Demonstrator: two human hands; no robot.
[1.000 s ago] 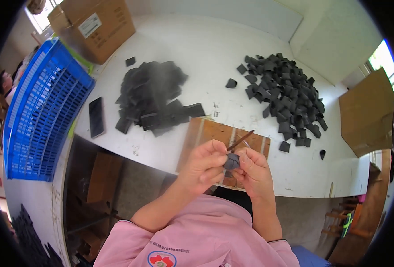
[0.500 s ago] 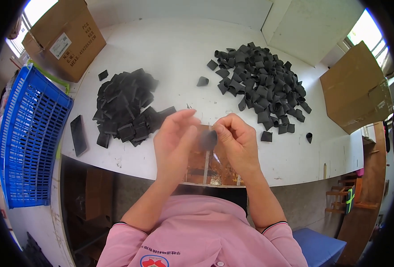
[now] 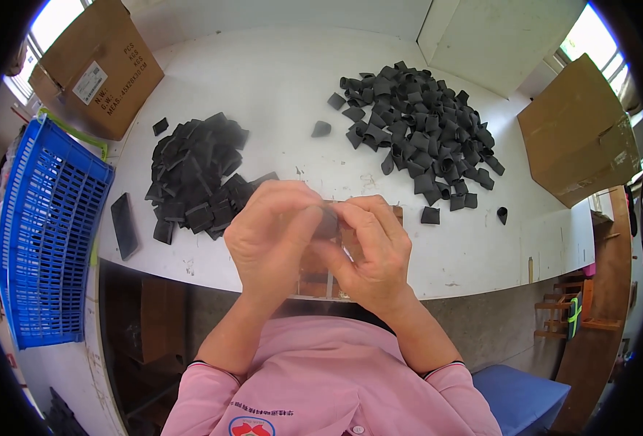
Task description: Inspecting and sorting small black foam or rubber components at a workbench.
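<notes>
Close in front of me, above the table's near edge, both hands meet at one small black fabric-like piece (image 3: 326, 224). My left hand (image 3: 274, 236) pinches it from the left, thumb against fingers. From the other side my right hand (image 3: 372, 251) closes on it with bent fingers. Fingers hide part of the piece, and its exact form is hard to make out. To the left lies a heap of flat black pieces (image 3: 194, 171). A larger heap of rolled, open-ended black pieces (image 3: 430, 131) spreads over the far right.
A single black piece (image 3: 321, 129) sits between the heaps. Another loop (image 3: 502, 215) is far right. A phone (image 3: 124, 226), a blue plastic basket (image 3: 56, 240) and a cardboard box (image 3: 103, 73) line the left. Another box (image 3: 579, 131) stands right. Brown tape covers the near edge (image 3: 312, 285).
My left hand has come in from open and closed on the black piece. My right hand has turned, its fingers now beside the left ones. The view has shifted slightly.
</notes>
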